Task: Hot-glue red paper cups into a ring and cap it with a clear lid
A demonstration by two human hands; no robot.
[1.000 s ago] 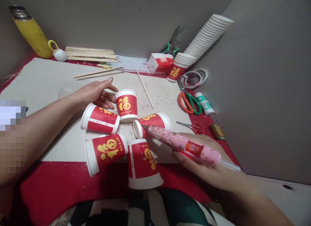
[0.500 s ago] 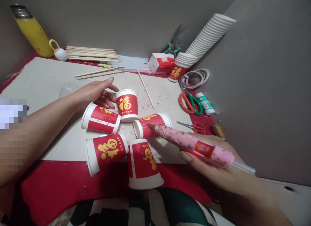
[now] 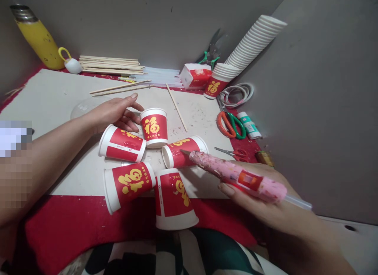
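Several red and white paper cups with gold characters lie in a ring, their bases toward the middle. My left hand [image 3: 118,112] rests beside the far paper cup [image 3: 154,128], thumb and fingers apart, fingertips at its left side without a grip. My right hand [image 3: 260,204] is wrapped round a pink glue gun [image 3: 227,170], a clear glue stick [image 3: 299,203] sticking out of its back. The nozzle is at the right paper cup [image 3: 193,147]; whether it touches I cannot tell. Shiny glue shows on the left cup [image 3: 121,143] and the near cup [image 3: 176,202]; another cup [image 3: 130,184] lies at the near left.
At the back are a yellow bottle [image 3: 41,42], wooden sticks [image 3: 109,65], clear glue sticks [image 3: 161,77] and a tissue pack [image 3: 196,77]. Stacked cups [image 3: 251,46], a cable coil [image 3: 238,94], orange and green scissors [image 3: 232,125] and small red scissors [image 3: 236,153] lie right.
The glue gun's nozzle has shifted very slightly to the right over the right cup. My left hand and the cups keep their places.
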